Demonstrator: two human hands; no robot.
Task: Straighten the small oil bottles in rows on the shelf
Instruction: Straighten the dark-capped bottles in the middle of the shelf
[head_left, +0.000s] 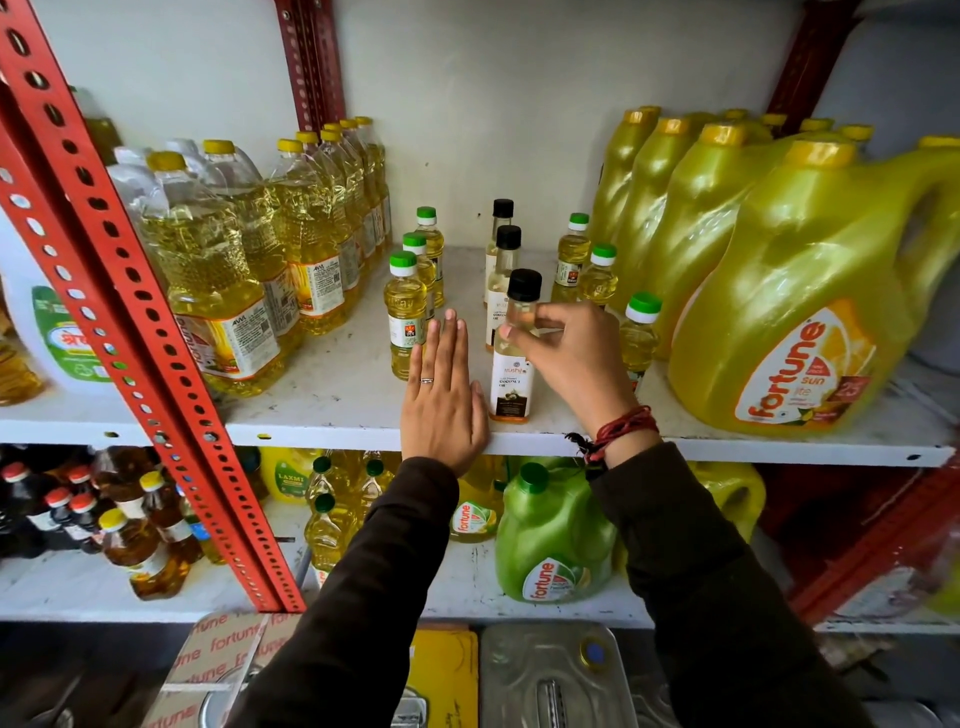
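right hand (571, 358) pinches the front black-capped bottle (514, 364) by its neck; left hand (441, 400) lies flat, fingers straight, on the shelf (322, 384).

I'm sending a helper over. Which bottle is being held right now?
On the white shelf, between the big oil bottles, stands a middle row of black-capped bottles. The right hand pinches the front bottle by its neck; it has a white label, nearest the shelf edge.
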